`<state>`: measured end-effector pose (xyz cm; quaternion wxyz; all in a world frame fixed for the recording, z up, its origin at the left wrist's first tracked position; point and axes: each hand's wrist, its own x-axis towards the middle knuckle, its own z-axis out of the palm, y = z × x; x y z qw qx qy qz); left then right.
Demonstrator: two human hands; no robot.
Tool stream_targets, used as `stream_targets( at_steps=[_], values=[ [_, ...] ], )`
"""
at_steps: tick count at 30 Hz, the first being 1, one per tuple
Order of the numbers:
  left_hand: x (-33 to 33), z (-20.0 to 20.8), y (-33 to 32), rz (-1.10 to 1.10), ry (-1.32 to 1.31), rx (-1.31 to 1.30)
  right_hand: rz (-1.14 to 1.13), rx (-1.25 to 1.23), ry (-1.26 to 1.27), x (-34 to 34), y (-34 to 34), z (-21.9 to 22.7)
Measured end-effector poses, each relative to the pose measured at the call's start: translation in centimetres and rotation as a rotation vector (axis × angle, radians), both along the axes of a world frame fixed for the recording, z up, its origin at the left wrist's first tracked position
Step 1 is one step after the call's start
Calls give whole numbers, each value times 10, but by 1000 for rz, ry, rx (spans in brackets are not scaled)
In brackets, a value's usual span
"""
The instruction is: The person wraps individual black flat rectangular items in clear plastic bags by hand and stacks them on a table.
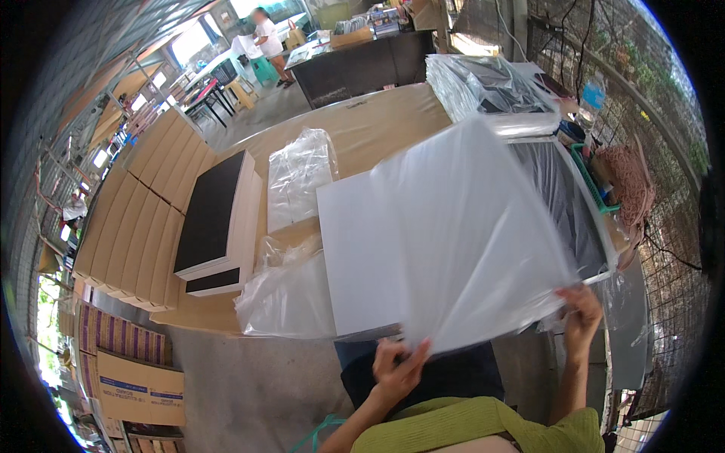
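Head view — I see left hand (398,370) and right hand (582,311) gripping translucent plastic sheeting (483,234) well apart — likely keeping it spread — by the table's (362,119) near edge.

Far floor (260,113): we see a person (266,36) in white beside a teal stool (264,69).
Dark desk (362,75): we find its top cluttered.
Wire mesh (676,302): near it, we spot a green basket (587,177) beside pink string (630,177).

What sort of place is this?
Probably a packing workshop: brown packages are lined up in rows, a black-topped stack lies beside them, and the left hand and right hand hold translucent plastic.
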<state>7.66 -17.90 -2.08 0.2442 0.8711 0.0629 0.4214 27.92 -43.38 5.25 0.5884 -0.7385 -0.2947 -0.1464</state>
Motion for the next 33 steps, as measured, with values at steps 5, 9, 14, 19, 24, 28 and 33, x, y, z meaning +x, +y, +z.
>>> stream_targets(
  at_steps=[5,9,14,19,24,28,33],
  values=[
    [109,15,-24,-177,-169,174,-402,42,182,48,-52,-7],
    [156,20,-49,-351,-162,179,-427,239,235,96,-97,-40],
    [177,8,-69,-414,-37,161,-434,134,315,133,-140,-83],
    [178,-3,-73,-461,60,151,-587,40,376,127,-116,-79],
    [182,-5,-79,-501,101,106,-697,-2,331,125,-129,-85],
    [187,-17,-81,-504,76,172,-770,-8,250,131,-136,-96],
    [187,-27,-85,-495,145,152,-768,-121,221,136,-139,-96]
  ],
)
